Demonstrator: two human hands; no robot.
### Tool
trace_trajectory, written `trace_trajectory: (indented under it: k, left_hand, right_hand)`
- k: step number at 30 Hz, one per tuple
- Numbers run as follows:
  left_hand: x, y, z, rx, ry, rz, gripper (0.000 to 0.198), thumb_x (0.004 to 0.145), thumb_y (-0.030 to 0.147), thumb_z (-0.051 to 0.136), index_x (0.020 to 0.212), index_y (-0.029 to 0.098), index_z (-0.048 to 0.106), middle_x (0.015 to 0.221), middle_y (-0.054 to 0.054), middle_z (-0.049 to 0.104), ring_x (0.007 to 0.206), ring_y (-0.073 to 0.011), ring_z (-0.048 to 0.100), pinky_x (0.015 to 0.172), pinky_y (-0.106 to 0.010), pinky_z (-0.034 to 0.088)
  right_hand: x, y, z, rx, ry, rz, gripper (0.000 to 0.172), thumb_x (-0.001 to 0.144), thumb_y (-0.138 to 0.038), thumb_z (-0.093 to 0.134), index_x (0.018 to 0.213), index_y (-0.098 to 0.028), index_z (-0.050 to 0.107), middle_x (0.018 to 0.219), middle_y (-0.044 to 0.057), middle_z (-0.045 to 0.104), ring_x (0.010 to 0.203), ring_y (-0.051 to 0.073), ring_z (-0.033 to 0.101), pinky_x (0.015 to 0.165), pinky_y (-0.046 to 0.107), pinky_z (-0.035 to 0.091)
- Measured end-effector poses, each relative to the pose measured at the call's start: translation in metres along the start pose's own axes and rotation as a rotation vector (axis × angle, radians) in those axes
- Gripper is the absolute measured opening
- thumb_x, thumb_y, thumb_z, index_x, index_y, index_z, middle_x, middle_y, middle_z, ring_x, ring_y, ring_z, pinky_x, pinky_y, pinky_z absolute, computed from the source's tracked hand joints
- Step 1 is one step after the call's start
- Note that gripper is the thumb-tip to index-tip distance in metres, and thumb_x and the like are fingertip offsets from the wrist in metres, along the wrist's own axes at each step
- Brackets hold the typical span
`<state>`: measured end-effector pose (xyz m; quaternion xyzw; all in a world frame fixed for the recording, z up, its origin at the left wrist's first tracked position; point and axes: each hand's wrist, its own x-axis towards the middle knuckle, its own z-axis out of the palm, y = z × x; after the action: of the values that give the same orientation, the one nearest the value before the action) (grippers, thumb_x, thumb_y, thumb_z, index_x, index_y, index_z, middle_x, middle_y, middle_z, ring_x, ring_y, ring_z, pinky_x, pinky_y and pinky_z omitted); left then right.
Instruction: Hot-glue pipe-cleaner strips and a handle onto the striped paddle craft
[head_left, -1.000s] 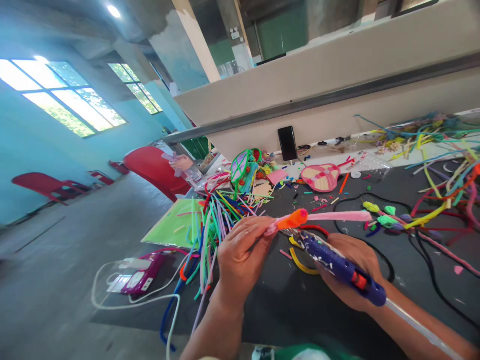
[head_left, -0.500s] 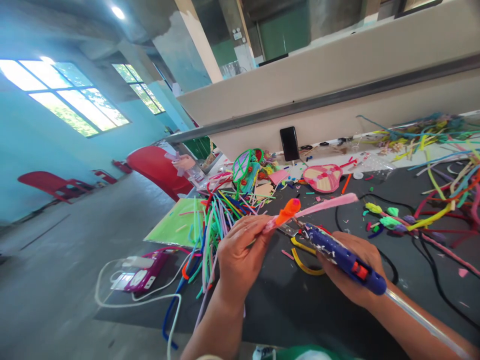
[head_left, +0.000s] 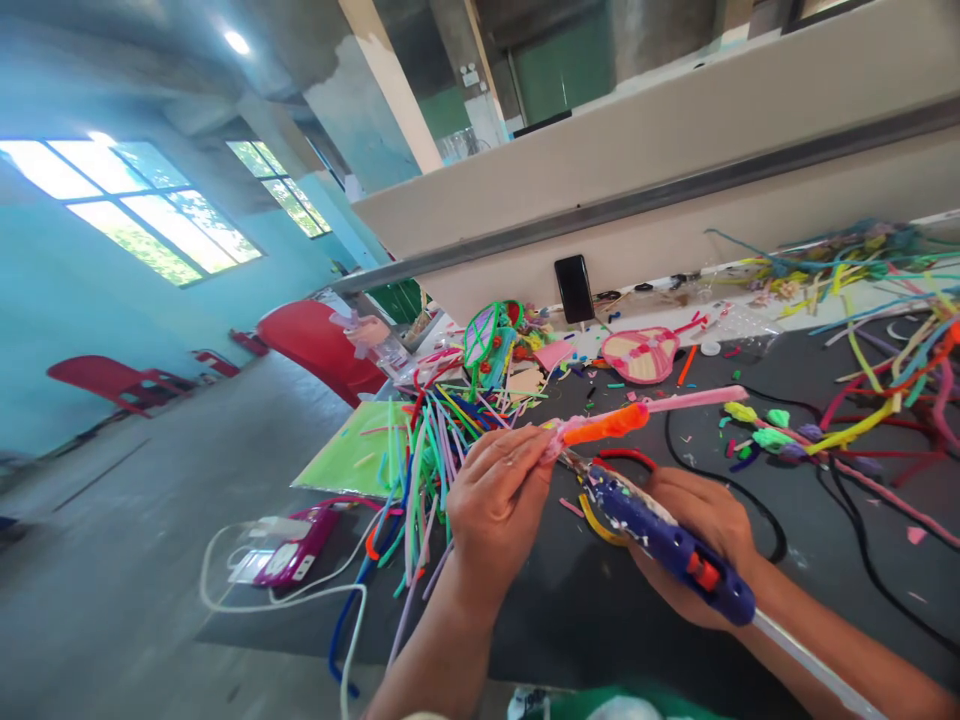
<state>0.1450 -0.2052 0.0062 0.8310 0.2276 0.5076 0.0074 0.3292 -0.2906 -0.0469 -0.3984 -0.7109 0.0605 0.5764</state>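
While the left hand point(head_left: 499, 495) pinches a thin, fuzzy orange-and-pink stick point(head_left: 607, 426) over the dark grey counter point(head_left: 577, 615), the right hand point(head_left: 709, 515) wraps its grip around a blue plastic glue gun point(head_left: 651, 526), tip close below. It looks like gluing; the next move calls for steady aim.

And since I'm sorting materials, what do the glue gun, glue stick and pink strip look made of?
Glue gun: probably hard plastic, smooth blue sheen under pale specks. Glue stick: likely hot-melt plastic, translucent, glossy. Pink strip: perhaps chenille, matte, soft-looking edges.
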Motion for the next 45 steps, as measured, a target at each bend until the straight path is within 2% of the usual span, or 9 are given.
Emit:
trace_trajectory:
  k: [7, 13, 20, 27, 35, 45]
  left_hand:
    - [-0.003, -0.002, 0.001, 0.017, -0.009, 0.002, 0.026, 0.078, 0.003, 0.066, 0.099, 0.019, 0.07, 0.098, -0.005, 0.073, 0.09, -0.0173, 0.067, 0.083, -0.034, 0.054]
    - [-0.003, -0.003, 0.0, 0.007, -0.003, 0.005, 0.027, 0.078, 0.003, 0.066, 0.099, 0.018, 0.07, 0.097, -0.005, 0.073, 0.089, -0.0175, 0.067, 0.083, -0.035, 0.054]
    - [-0.003, -0.003, 0.0, -0.002, -0.006, -0.005, 0.026, 0.077, 0.002, 0.067, 0.098, 0.018, 0.07, 0.096, -0.005, 0.073, 0.088, -0.0173, 0.068, 0.083, -0.035, 0.055]
    - [-0.004, -0.004, 0.0, 0.012, -0.006, 0.002, 0.024, 0.079, 0.006, 0.066, 0.098, 0.019, 0.07, 0.096, -0.005, 0.074, 0.089, -0.0182, 0.068, 0.083, -0.036, 0.055]
    - [-0.005, -0.009, 0.003, 0.033, 0.006, 0.004, 0.021, 0.08, 0.009, 0.065, 0.097, 0.02, 0.071, 0.095, -0.005, 0.074, 0.087, -0.0181, 0.069, 0.082, -0.035, 0.056]
    - [-0.007, -0.012, 0.005, 0.071, 0.002, 0.029, 0.028, 0.078, 0.003, 0.064, 0.101, 0.018, 0.071, 0.098, -0.006, 0.074, 0.091, -0.019, 0.068, 0.083, -0.036, 0.055]
  right_hand:
    - [-0.001, 0.003, 0.003, -0.09, 0.012, 0.002, 0.018, 0.073, -0.016, 0.062, 0.069, -0.021, 0.045, 0.061, -0.002, 0.045, 0.053, 0.013, 0.045, 0.05, 0.027, 0.034]
    - [-0.004, 0.006, 0.005, -0.096, -0.028, 0.023, 0.018, 0.073, -0.016, 0.061, 0.07, -0.022, 0.044, 0.061, -0.002, 0.046, 0.056, 0.013, 0.046, 0.052, 0.026, 0.035]
    - [-0.004, 0.004, 0.005, -0.064, 0.024, 0.022, 0.022, 0.071, -0.011, 0.064, 0.068, -0.021, 0.044, 0.059, -0.003, 0.046, 0.054, 0.011, 0.045, 0.051, 0.025, 0.033]
    - [-0.005, 0.005, 0.006, -0.045, -0.018, 0.041, 0.019, 0.072, -0.015, 0.064, 0.07, -0.021, 0.046, 0.062, -0.002, 0.046, 0.056, 0.012, 0.045, 0.053, 0.026, 0.034]
    - [-0.005, 0.007, 0.004, -0.023, -0.027, 0.04, 0.012, 0.073, -0.015, 0.063, 0.078, -0.02, 0.053, 0.068, 0.002, 0.055, 0.059, 0.015, 0.052, 0.055, 0.027, 0.038]
    - [-0.008, 0.01, 0.008, -0.094, -0.02, 0.006, 0.018, 0.07, -0.016, 0.065, 0.074, -0.021, 0.048, 0.064, -0.001, 0.047, 0.056, 0.014, 0.046, 0.052, 0.027, 0.035]
